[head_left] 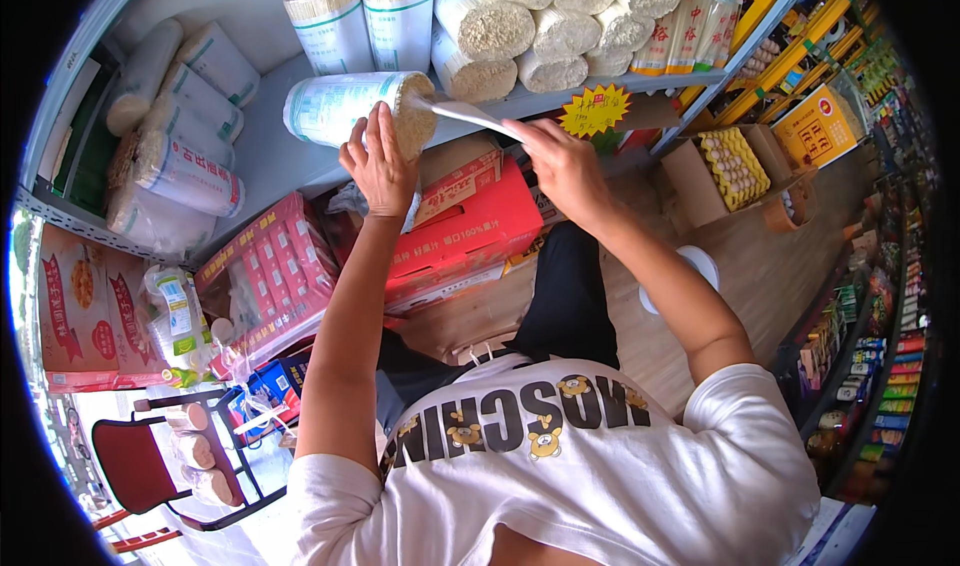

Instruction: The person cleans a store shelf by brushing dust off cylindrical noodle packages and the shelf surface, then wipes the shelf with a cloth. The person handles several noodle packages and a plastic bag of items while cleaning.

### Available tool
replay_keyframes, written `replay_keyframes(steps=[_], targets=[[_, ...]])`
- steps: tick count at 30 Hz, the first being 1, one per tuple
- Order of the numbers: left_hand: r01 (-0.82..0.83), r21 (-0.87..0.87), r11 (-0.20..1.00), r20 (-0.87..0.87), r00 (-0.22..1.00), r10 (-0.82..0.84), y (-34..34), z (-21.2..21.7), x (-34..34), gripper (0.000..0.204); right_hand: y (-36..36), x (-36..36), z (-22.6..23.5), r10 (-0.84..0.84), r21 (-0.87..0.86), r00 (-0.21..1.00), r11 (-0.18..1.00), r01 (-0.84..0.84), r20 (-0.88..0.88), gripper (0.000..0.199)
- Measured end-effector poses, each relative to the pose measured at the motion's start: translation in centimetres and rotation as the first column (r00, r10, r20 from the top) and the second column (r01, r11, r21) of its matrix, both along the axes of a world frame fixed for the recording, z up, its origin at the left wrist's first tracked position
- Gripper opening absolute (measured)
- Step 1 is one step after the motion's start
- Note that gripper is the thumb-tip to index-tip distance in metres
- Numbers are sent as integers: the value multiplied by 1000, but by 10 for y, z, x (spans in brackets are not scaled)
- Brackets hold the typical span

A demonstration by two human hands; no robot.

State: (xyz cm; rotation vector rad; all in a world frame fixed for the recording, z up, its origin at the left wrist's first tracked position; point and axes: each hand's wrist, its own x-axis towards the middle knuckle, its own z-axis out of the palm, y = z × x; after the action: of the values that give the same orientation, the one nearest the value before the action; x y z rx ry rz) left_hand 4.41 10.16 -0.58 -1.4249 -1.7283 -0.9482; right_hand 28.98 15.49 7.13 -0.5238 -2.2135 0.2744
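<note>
A cylindrical pack of dried noodles (340,109), in white wrap with bluish print, lies on its side at the shelf's front edge. My left hand (383,163) holds it from the near side, fingers laid over the wrap close to its right end. In my right hand (562,166) is a slim white stick-like tool (470,117), pinched between thumb and fingers. Its far tip meets the bare cut end of the noodles. Whether that tip carries bristles is too blurred to tell.
More noodle packs (495,30) are stacked behind on the grey shelf (275,131), with others at left. A yellow star-shaped price tag (596,112) hangs off its edge. Red cartons (465,231) stand below. An egg carton box (690,183), a stool (690,266) and a chair (140,466) surround me.
</note>
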Motion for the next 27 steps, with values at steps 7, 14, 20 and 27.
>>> replay_keyframes(steps=[7,14,20,27], targets=[[-23,-69,997,-42,999,20,-3,-5,-6,93,9,21,-17,138,13,895,987,-158,424,44],[37,-30,999,-8,999,-38,3,-1,2,94,7,-8,-15,21,45,998,999,-23,57,36],[13,-116,993,-66,998,-21,-6,-11,-3,98,-2,43,-48,86,-132,908,991,-35,411,39],[10,-195,981,-85,996,-27,-1,-12,-2,76,25,40,-29,-145,-112,988,982,150,58,38]])
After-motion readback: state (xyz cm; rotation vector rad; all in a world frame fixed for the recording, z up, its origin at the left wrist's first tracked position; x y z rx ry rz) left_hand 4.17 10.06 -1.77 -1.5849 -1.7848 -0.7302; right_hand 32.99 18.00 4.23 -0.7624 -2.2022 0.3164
